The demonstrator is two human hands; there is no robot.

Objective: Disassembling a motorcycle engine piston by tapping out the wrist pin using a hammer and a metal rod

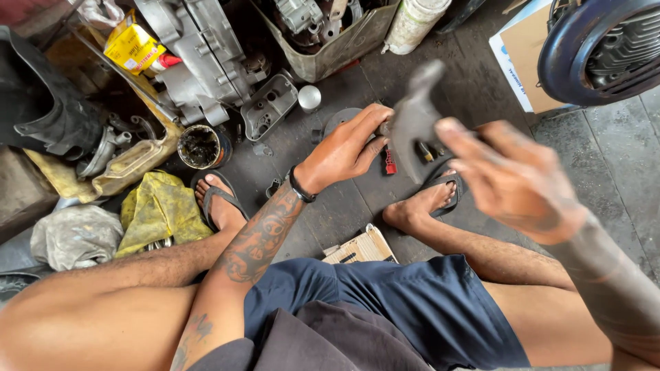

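Note:
My left hand (347,148) reaches forward over the dark floor, its fingers pinched on a small part that the hammer hides. A round dark metal disc (338,120) lies under that hand. My right hand (512,178) is raised and blurred, gripping a hammer whose grey head (416,113) hangs just right of my left fingers. A small red piece (390,162) lies on the floor below the hammer. I squat with my feet in dark sandals on either side.
A grey engine casing (206,58), a grease tin (201,146), a small metal cylinder (309,97) and a bin of parts (330,48) crowd the far side. Yellow rags (159,209) lie at left. A blue engine shroud (598,48) stands at right, cardboard (363,249) by my knees.

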